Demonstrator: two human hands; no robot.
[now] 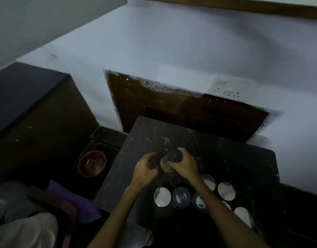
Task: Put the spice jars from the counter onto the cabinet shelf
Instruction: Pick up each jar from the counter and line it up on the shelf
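Observation:
A spice jar point(169, 161) with a dark lid and pale contents is above the middle of the black marble counter point(154, 133). My right hand point(185, 165) grips it from the right, fingers curled round its lid and body. My left hand point(145, 167) is just left of the jar with curled fingers; whether it touches the jar is unclear. Several more jars stand in a cluster near the counter's front right, some with shiny metal lids point(162, 196), others with dark lids point(181, 197). No cabinet shelf is in view.
A red bowl point(92, 163) sits low to the left of the counter. A purple cloth point(77, 203) and pale fabric point(25, 228) lie at the lower left. A white wall with a switch plate point(229, 87) and a brown panel point(172, 108) rises behind the counter.

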